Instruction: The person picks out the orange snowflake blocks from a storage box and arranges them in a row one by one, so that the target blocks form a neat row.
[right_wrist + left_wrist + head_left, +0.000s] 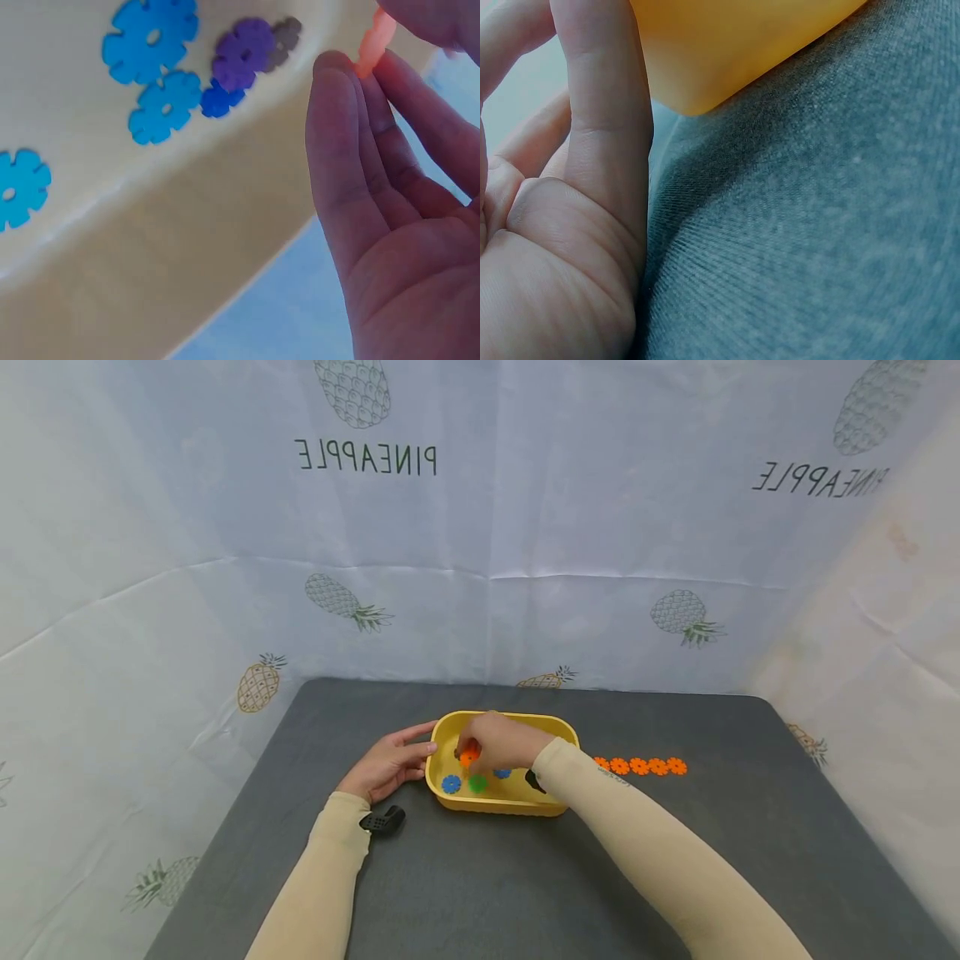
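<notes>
Over the yellow plastic tub, my right hand pinches an orange flower-shaped disc. The right wrist view shows that orange disc edge-on between thumb and fingertips, above the tub's inside wall. Resting at the tub's left end is my left hand, its fingers fairly straight along the outside and the thumb tip right at the rim. Inside the tub lie notched discs: a blue disc, a green disc, a purple disc and several more, partly hidden by my right hand.
Just right of the tub, a row of several orange flower discs lies on the dark grey table, its left end partly behind my right forearm. A white cloth printed with pineapples hangs behind the table and at both sides.
</notes>
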Motion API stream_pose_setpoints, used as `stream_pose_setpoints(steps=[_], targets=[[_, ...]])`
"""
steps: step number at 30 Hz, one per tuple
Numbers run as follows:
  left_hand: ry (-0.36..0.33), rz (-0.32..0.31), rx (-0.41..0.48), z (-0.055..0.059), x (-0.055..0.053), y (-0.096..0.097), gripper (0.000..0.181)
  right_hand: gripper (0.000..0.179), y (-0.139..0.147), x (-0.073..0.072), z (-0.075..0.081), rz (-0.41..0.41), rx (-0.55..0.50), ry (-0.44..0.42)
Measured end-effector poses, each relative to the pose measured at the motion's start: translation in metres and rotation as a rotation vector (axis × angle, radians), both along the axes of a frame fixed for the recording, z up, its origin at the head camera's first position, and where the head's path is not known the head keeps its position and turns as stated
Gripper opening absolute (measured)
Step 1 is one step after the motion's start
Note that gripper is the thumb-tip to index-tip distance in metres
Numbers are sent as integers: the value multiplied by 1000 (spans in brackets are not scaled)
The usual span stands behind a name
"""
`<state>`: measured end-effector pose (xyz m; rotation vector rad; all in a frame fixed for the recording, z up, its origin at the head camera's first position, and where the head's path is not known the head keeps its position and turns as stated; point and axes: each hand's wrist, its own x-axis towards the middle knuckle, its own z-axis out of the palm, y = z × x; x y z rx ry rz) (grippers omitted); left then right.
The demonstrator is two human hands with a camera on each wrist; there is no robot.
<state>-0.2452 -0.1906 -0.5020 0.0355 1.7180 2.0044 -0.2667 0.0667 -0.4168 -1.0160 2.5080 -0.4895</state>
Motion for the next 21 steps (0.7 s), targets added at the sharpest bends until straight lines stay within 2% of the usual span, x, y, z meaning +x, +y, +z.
stream_pose_setpoints(steps=[4,11,14,21], targets=[[7,5,-17,1,0,2,76,33,11,-1,10,-39,-58,-3],[8,23,-41,2,1,4,73,36,41,2,25,-155,-165,-40],[9,30,-47,1,1,4,72,35,56,4,29,-197,-201,-27],[3,40,-60,2,3,6,70,34,103,11,30,-344,-289,9]])
